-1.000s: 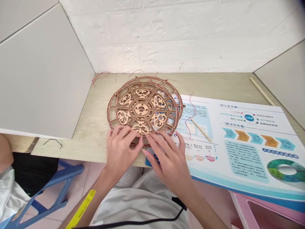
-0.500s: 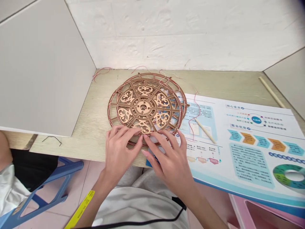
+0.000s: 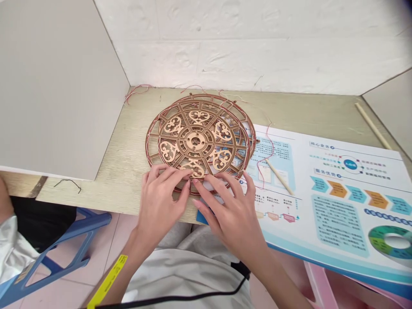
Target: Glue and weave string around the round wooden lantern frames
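The openwork wheel [image 3: 190,141] lies on a similar wheel [image 3: 252,124] on the desk [image 3: 125,141], partly over a printed sheet [image 3: 304,163]. At its six o'clock edge, the left hand [image 3: 159,201] has a narrow grip, though I cannot tell whether anything is pinched; the right hand [image 3: 236,210] rests spread towards five, thumb apart. The wheel looks light, stiff and brittle in its thin scrollwork, so the outer rim at nine and three seems the safest hold.

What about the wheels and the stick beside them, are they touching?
Apart. The head view shows printed brochure between the stick and the rims of the wheels.
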`<state>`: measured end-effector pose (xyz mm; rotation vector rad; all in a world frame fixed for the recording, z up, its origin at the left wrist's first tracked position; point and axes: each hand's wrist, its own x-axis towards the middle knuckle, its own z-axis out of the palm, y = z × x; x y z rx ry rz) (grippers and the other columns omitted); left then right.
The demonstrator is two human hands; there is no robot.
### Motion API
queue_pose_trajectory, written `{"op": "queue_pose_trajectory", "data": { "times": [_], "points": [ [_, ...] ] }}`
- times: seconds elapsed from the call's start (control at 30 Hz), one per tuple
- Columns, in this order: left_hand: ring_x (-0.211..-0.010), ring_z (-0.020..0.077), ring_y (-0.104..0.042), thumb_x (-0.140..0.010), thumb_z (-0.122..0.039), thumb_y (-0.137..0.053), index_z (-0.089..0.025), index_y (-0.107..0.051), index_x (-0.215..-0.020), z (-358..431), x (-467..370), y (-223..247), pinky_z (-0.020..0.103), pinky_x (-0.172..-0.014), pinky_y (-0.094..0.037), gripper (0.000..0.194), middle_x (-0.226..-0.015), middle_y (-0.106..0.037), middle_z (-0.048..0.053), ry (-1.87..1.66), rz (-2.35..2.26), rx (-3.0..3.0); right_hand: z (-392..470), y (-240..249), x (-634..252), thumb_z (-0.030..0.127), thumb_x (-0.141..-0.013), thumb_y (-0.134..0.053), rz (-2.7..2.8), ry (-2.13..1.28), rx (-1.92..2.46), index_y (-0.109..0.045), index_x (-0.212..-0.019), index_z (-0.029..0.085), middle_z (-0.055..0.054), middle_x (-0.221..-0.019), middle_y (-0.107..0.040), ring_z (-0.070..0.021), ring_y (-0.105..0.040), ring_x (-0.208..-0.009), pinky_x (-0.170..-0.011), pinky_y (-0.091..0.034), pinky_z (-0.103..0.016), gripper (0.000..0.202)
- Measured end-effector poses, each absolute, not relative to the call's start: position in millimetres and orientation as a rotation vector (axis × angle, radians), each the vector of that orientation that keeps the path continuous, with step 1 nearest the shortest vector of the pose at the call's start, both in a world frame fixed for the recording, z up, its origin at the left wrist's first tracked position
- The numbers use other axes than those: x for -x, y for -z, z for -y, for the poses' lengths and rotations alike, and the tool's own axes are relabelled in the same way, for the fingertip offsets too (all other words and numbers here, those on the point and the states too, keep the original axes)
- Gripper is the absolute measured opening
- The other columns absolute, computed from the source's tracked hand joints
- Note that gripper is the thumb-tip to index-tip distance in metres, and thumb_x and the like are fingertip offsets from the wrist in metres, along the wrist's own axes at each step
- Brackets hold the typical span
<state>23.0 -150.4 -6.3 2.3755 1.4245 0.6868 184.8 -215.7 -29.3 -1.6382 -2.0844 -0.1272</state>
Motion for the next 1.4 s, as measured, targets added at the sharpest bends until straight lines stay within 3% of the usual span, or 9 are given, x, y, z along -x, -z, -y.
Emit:
{"op": "queue_pose_trajectory", "data": {
  "times": [0.37, 0.63, 1.0, 1.17, 1.4],
  "points": [
    [-0.104, 0.0245, -0.064, -0.093, -0.021, -0.070, -0.027, -0.075, -0.103, 148.9, -17.7, 6.7, 0.042, -0.086, -0.041, 0.013, -0.095, -0.080, -0.003, -0.711, -1.405, -2.401, 213.6, 22.8, -189.1, 0.033, -0.105, -0.052, 2.214, 0.136, 1.602, -0.070, -0.127, 0.016, -0.012, -0.124, -0.072, -0.0340, -0.058, -0.115, -0.113, -0.033, -0.064, 0.033],
    [-0.106, 0.0258, -0.063, -0.092, -0.019, -0.069, -0.027, -0.074, -0.101, 147.3, -22.4, 5.7, 0.043, -0.086, -0.040, 0.012, -0.094, -0.080, -0.003, -0.689, -1.424, -2.400, 218.1, 28.0, -191.8, 0.031, -0.106, -0.050, 2.096, 0.000, 1.607, -0.067, -0.129, 0.017, -0.010, -0.123, -0.073, -0.0308, -0.060, -0.117, -0.119, -0.026, -0.062, 0.032],
    [-0.105, 0.0238, -0.066, -0.094, -0.019, -0.068, -0.025, -0.074, -0.106, 152.8, -17.1, 8.4, 0.042, -0.089, -0.041, 0.015, -0.093, -0.080, -0.001, -0.768, -1.360, -2.416, 218.2, 28.5, -185.6, 0.034, -0.103, -0.054, 2.117, 0.083, 1.625, -0.067, -0.133, 0.017, -0.010, -0.124, -0.073, -0.0325, -0.059, -0.117, -0.119, -0.028, -0.061, 0.036],
    [-0.104, 0.0236, -0.065, -0.094, -0.021, -0.069, -0.026, -0.074, -0.103, 151.6, -17.9, 7.6, 0.042, -0.087, -0.039, 0.012, -0.091, -0.079, -0.003, -0.758, -1.352, -2.433, 220.7, 29.6, -185.7, 0.026, -0.102, -0.057, 1.989, 0.025, 1.593, -0.065, -0.129, 0.018, -0.008, -0.120, -0.076, -0.0295, -0.062, -0.120, -0.123, -0.023, -0.059, 0.030],
    [-0.103, 0.0234, -0.065, -0.095, -0.023, -0.068, -0.028, -0.075, -0.100, 151.0, -19.1, 9.7, 0.043, -0.087, -0.038, 0.010, -0.090, -0.080, -0.002, -0.762, -1.374, -2.423, 220.8, 32.3, -182.9, 0.031, -0.102, -0.058, 2.047, 0.094, 1.618, -0.068, -0.126, 0.015, -0.012, -0.121, -0.075, -0.0325, -0.061, -0.119, -0.118, -0.028, -0.062, 0.030]
  ]
}}
